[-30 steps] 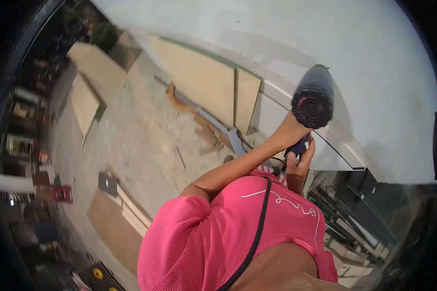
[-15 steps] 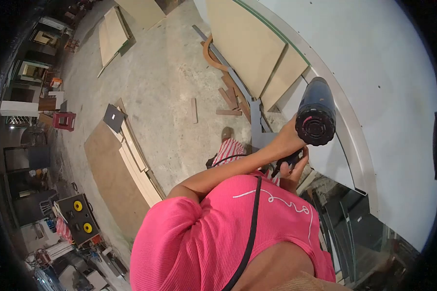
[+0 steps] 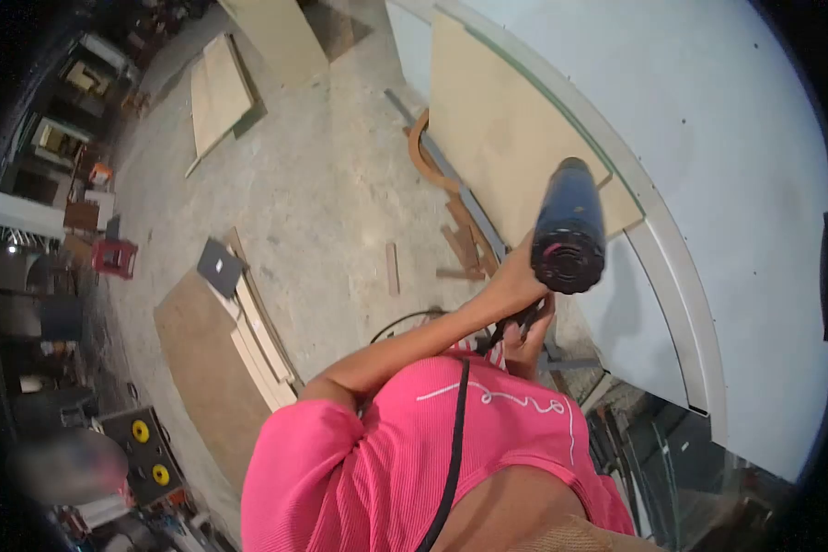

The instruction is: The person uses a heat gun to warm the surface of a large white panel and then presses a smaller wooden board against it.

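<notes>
From the head view, the black power tool (image 3: 570,221) sits at about two o'clock from the frame's centre. It is held up in front of the chest, its round vented rear end faces the camera and its barrel points toward twelve o'clock. The left hand (image 3: 509,279) reaches across from the eight o'clock side and is wrapped tight round the grip just under the tool's body, though its fingertips are hidden behind the grip. The right hand (image 3: 527,338) lies directly below at six o'clock of the tool, fingers curled together against the lower end of the grip. A black cord (image 3: 454,442) runs down over the pink shirt (image 3: 368,469) toward six o'clock. Beyond the tool's nose, a plywood sheet (image 3: 497,129) leans on a white curved panel (image 3: 708,138) that fills the one to three o'clock area. On the concrete floor (image 3: 322,184), wood offcuts (image 3: 460,247) lie near the sheet's foot, stacked boards (image 3: 259,342) are at nine o'clock and a red stool (image 3: 113,257) stands farther out.
</notes>
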Action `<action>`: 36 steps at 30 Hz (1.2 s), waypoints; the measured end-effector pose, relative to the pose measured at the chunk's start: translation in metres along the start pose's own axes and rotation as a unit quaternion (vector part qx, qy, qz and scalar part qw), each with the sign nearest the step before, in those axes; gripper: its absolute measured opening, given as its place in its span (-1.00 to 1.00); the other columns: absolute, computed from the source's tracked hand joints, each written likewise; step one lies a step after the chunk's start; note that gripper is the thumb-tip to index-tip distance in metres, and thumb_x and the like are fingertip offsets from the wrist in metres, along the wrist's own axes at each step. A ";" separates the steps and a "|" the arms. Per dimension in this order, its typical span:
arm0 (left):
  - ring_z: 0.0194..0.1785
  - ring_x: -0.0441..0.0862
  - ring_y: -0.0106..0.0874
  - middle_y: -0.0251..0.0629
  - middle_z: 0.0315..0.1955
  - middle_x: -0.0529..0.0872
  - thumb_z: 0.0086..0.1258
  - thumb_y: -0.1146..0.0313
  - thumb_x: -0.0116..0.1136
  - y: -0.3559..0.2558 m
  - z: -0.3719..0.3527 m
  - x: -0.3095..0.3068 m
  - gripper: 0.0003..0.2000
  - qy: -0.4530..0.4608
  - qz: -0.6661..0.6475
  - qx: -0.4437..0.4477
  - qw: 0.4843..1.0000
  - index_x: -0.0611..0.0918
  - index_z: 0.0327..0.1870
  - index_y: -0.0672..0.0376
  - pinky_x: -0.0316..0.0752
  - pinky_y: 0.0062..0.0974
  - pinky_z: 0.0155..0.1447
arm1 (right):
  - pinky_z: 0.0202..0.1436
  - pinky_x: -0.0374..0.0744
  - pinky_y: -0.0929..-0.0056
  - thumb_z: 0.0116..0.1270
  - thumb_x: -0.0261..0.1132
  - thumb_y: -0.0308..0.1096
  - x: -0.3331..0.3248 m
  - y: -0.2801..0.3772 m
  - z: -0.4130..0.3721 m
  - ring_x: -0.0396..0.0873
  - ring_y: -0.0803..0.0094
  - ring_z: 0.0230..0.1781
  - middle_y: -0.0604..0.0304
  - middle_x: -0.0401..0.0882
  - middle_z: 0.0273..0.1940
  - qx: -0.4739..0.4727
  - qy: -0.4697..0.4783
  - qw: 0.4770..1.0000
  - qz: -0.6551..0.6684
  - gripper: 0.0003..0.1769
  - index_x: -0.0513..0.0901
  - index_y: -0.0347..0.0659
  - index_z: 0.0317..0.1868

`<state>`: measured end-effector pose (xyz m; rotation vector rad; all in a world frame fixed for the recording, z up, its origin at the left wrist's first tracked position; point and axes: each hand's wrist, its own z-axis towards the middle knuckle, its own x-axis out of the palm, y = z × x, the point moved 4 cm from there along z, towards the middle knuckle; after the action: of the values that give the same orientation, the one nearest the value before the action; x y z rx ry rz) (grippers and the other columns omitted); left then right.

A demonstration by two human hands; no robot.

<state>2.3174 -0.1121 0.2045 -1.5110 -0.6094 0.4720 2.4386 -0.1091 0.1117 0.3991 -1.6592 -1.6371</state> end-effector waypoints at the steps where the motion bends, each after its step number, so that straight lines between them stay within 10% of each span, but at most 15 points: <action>1: -0.06 0.57 -0.32 -0.05 -0.14 0.64 0.06 0.39 0.27 -0.005 0.005 -0.012 -0.49 0.013 0.006 0.015 1.000 0.43 0.08 0.28 0.43 -0.41 0.07 | 0.27 0.22 0.32 0.19 0.29 0.01 0.015 0.004 0.012 0.25 0.27 0.20 0.03 0.18 0.23 0.034 0.039 0.998 0.019 0.02 -0.16 -0.28 0.40; 3: -0.18 0.59 -0.37 -0.13 -0.25 0.66 0.09 0.37 0.24 0.002 0.013 -0.036 -0.66 0.006 -0.008 -0.093 0.996 0.54 -0.10 0.27 0.48 -0.43 -0.08 | 0.24 0.27 0.30 0.20 0.27 -0.01 0.029 0.011 0.035 0.30 0.26 0.17 0.00 0.23 0.19 -0.012 0.051 0.998 -0.036 -0.01 -0.12 -0.32 0.39; 15: -0.35 0.48 -0.54 -0.38 -0.45 0.56 0.28 0.23 0.20 -0.060 0.125 -0.035 -0.79 0.036 -0.047 -0.027 0.998 0.56 -0.28 0.19 0.39 -0.54 -0.23 | 0.22 0.30 0.30 0.23 0.17 -0.04 0.039 0.053 0.157 0.36 0.21 0.15 -0.11 0.31 0.16 -0.114 0.039 0.973 -0.198 -0.07 -0.12 -0.34 0.40; 24: -0.44 0.48 -0.56 -0.36 -0.52 0.55 0.27 0.31 0.18 -0.177 0.201 -0.004 -0.83 0.108 -0.040 0.120 0.986 0.56 -0.36 0.24 0.38 -0.57 -0.27 | 0.22 0.32 0.32 0.19 0.22 -0.17 0.052 0.160 0.255 0.37 0.21 0.15 -0.14 0.17 0.26 -0.193 0.038 0.963 -0.182 -0.03 -0.19 -0.42 0.39; 29: -0.48 0.48 -0.55 -0.35 -0.57 0.51 0.29 0.30 0.13 -0.255 0.229 0.005 -0.80 0.144 -0.150 0.235 0.949 0.51 -0.45 0.24 0.38 -0.57 -0.31 | 0.08 0.42 0.37 0.14 0.28 -0.19 0.072 0.235 0.301 0.45 0.27 -0.01 -0.10 0.38 0.03 -0.218 0.067 0.945 -0.236 -0.01 -0.14 -0.47 0.37; 31: -0.48 0.49 -0.49 -0.23 -0.52 0.51 0.27 0.25 0.09 -0.281 0.241 0.005 -0.63 0.169 -0.152 0.287 0.930 0.34 -0.04 0.32 0.43 -0.55 -0.36 | -0.02 0.47 0.39 0.13 0.28 -0.23 0.079 0.254 0.322 0.49 0.29 -0.11 -0.06 0.44 -0.10 -0.287 0.045 0.926 -0.239 -0.05 -0.10 -0.47 0.36; 33: -0.49 0.49 -0.50 -0.24 -0.53 0.51 0.25 0.21 0.12 -0.302 0.255 0.008 -0.64 0.183 -0.161 0.315 0.917 0.38 -0.10 0.30 0.42 -0.56 -0.37 | -0.20 0.46 0.29 0.02 0.33 -0.33 0.082 0.267 0.342 0.54 0.15 -0.41 -0.02 0.55 -0.43 -0.435 -0.030 0.862 -0.259 -0.15 0.10 -0.48 0.26; 36: -0.50 0.49 -0.51 -0.25 -0.54 0.51 0.25 0.19 0.11 -0.320 0.280 0.003 -0.66 0.193 -0.154 0.335 0.909 0.40 -0.15 0.27 0.42 -0.57 -0.37 | -0.13 0.47 0.32 0.07 0.28 -0.33 0.090 0.281 0.368 0.53 0.22 -0.30 -0.05 0.50 -0.29 -0.413 -0.029 0.871 -0.266 -0.15 0.04 -0.50 0.29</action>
<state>2.1148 0.0989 0.5132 -0.7939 -0.3089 0.1016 2.2029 0.1283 0.4446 0.3738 -0.7536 -2.5955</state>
